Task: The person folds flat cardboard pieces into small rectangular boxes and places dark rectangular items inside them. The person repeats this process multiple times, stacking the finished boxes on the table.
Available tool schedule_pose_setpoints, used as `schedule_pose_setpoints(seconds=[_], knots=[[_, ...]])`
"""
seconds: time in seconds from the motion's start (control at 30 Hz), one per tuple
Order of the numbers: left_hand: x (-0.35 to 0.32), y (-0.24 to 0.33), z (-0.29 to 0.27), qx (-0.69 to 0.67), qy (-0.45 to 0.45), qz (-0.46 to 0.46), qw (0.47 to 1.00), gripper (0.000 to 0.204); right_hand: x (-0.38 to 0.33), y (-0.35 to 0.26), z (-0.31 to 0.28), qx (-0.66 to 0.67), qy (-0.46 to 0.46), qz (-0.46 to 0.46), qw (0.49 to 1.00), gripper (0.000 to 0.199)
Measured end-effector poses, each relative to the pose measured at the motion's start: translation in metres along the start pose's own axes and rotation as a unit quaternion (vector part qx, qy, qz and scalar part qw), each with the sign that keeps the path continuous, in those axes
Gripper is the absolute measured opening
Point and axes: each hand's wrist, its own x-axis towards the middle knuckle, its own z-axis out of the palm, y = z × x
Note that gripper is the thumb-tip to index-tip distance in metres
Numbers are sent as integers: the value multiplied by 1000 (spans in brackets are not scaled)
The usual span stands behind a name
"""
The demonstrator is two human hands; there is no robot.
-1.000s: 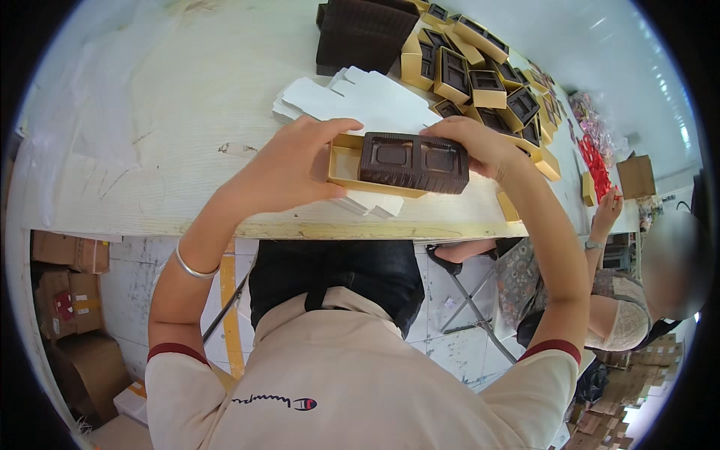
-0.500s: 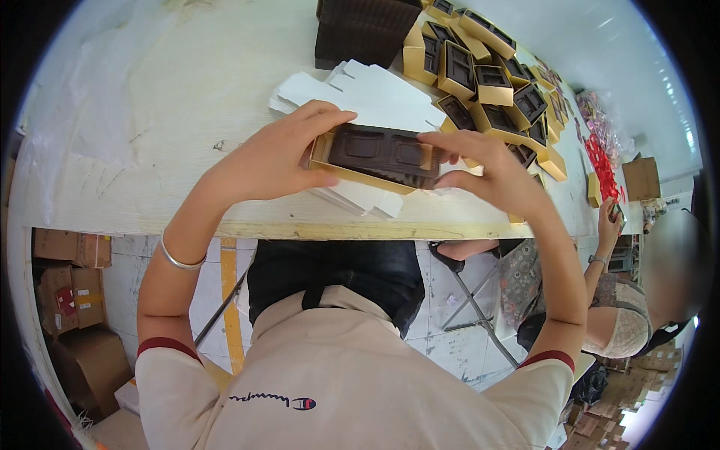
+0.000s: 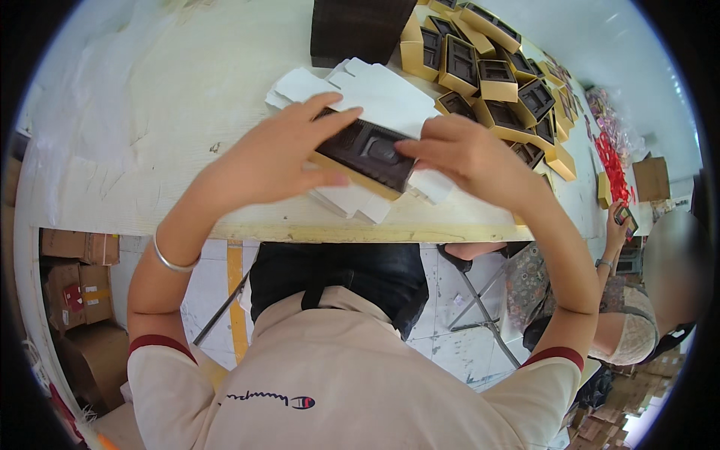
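Observation:
A small gold cardboard box [image 3: 357, 178] is held above a pile of flat white card blanks [image 3: 386, 94]. In it sits a dark brown plastic tray [image 3: 384, 171] with moulded hollows. My left hand [image 3: 270, 150] is closed round the box's left end, thumb on the near side and fingers over the far edge, covering part of the tray. My right hand [image 3: 469, 154] has its fingers pinched together at the tray's right end, touching it from above. What lies between those fingertips is hidden.
Gold boxes with dark trays [image 3: 495, 79] are heaped at the far right. A tall stack of dark trays [image 3: 352, 34] stands beyond the white blanks. Farther right lie red ribbons [image 3: 611, 161] and a brown carton [image 3: 651, 178]; another person's hand [image 3: 617, 225] holds a small object.
The tray now sits lower in the box. My right hand has gone from gripping the box's right end to a bunched pinch on the tray; my left fingers have spread farther over it.

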Motion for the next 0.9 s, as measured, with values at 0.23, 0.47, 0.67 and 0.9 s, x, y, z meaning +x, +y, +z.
schedule_pose_setpoints(seconds=[0.23, 0.47, 0.67, 0.9], knots=[[-2, 29, 15, 20, 41, -51, 998, 85, 9, -14, 14, 27, 4, 20, 999, 16], [2, 28, 10, 39, 37, -36, 998, 75, 10, -7, 11, -45, -60, -12, 997, 30], [4, 37, 14, 119, 33, -48, 991, 75, 12, -6, 16, -142, -106, -64, 982, 21], [-8, 16, 23, 143, 83, 21, 986, 70, -3, -42, 24, -188, -29, -16, 982, 73]])
